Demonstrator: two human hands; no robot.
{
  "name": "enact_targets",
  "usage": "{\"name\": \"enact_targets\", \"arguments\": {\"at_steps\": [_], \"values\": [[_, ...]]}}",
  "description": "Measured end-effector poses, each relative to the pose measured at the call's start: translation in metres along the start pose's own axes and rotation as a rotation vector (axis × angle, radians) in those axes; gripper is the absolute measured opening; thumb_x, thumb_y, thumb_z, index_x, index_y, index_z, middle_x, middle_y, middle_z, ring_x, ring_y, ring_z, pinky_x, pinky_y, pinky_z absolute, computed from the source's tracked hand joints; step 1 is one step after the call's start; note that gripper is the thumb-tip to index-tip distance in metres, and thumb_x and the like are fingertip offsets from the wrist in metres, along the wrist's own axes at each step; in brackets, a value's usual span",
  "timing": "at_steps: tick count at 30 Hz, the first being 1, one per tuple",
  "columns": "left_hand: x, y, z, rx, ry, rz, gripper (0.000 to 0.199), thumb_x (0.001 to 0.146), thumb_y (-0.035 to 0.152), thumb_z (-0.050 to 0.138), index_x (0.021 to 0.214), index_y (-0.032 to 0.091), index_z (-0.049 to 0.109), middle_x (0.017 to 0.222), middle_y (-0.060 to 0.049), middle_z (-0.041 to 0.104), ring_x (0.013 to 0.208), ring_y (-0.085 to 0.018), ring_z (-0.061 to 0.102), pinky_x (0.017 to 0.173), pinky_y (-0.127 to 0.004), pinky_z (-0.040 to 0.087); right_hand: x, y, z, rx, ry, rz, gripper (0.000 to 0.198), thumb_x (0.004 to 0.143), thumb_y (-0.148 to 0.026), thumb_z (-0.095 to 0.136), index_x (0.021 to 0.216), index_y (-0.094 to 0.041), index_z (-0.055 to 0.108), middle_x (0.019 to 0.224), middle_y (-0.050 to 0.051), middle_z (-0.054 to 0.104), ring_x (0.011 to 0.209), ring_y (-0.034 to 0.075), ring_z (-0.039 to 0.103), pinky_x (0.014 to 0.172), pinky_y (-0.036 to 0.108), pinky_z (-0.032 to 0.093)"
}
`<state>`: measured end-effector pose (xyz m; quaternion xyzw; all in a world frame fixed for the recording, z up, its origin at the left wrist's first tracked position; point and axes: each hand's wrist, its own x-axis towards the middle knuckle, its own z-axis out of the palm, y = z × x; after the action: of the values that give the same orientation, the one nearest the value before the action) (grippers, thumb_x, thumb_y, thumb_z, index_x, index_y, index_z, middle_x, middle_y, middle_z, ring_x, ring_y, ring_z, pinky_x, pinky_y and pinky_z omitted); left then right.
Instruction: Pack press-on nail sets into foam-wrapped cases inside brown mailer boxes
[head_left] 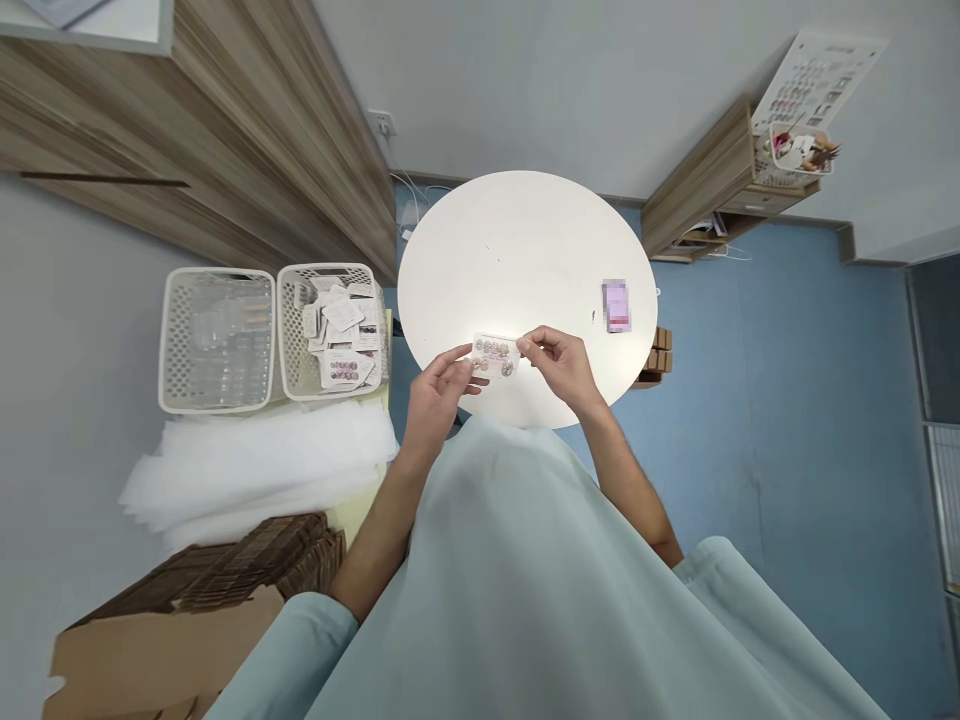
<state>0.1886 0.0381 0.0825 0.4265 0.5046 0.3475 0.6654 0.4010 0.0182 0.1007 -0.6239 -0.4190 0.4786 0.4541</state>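
Close in, past a pale blue-green garment (pixel 517 560), the left hand (pixel 433 400) pinches one end of a small card (pixel 495 357) with round patterned pieces, and the right hand (pixel 561 365) pinches its upper right corner. The card is above the near edge of a white oval table (pixel 517 240); its print is too small to read. Farther right lies a pinkish-purple item (pixel 616 305), its markings pixelated. Beyond are blue flooring (pixel 750 370), a wooden shelf unit (pixel 697 185) and a printed white board (pixel 821 80), illegible.
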Motion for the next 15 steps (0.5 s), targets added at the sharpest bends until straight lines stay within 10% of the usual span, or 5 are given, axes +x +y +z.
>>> {"name": "enact_targets", "arguments": {"at_steps": [7,15], "values": [[-0.001,0.009,-0.002,-0.289,-0.405,-0.251,0.080,0.093,0.085,0.058,0.133,0.018,0.077,0.125,-0.022,0.080,0.120,-0.041,0.076,0.095,-0.052,0.063,-0.004,-0.003,-0.003,0.063,-0.118,0.001,0.051,0.090,-0.075,0.073,0.085,-0.025,0.072,0.091,0.004,0.072,0.091,0.022,0.066,0.084,0.038,0.057],[-0.007,-0.004,0.002,-0.275,-0.351,-0.165,0.073,0.089,0.075,0.075,0.137,0.019,0.073,0.139,-0.020,0.075,0.125,-0.038,0.075,0.101,-0.049,0.061,-0.003,0.001,0.004,0.065,-0.062,-0.020,0.049,0.089,-0.073,0.076,0.090,-0.024,0.077,0.098,0.005,0.076,0.095,0.023,0.068,0.086,0.038,0.058]]}}
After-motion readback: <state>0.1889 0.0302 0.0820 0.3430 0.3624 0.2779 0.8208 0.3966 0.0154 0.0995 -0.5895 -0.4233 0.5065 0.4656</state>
